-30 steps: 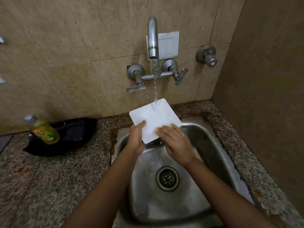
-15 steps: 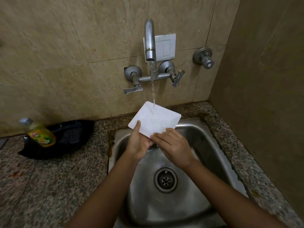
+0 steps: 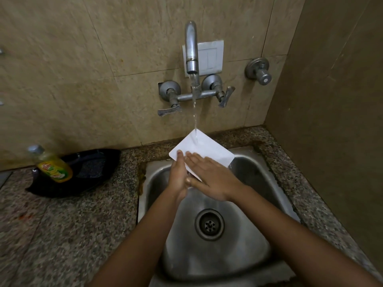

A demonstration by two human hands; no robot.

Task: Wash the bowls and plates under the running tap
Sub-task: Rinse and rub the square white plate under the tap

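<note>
The left hand (image 3: 179,179) is gripping the white square plate (image 3: 209,151) under the tap (image 3: 191,48) stream above the sink (image 3: 259,175); the right hand (image 3: 213,179), fingers flat, is rubbing it. Rinsing step; next probably turning it.

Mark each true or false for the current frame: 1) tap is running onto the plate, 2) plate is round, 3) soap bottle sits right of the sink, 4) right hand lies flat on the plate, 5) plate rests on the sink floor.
1) True. Water from the tap lands on the far part of the white plate.
2) False. It is square with rounded corners.
3) False. The soap bottle lies left of the sink, on a black tray.
4) True. The right hand lies on it with fingers straight.
5) False. The left hand holds it raised and tilted above the basin.
</note>
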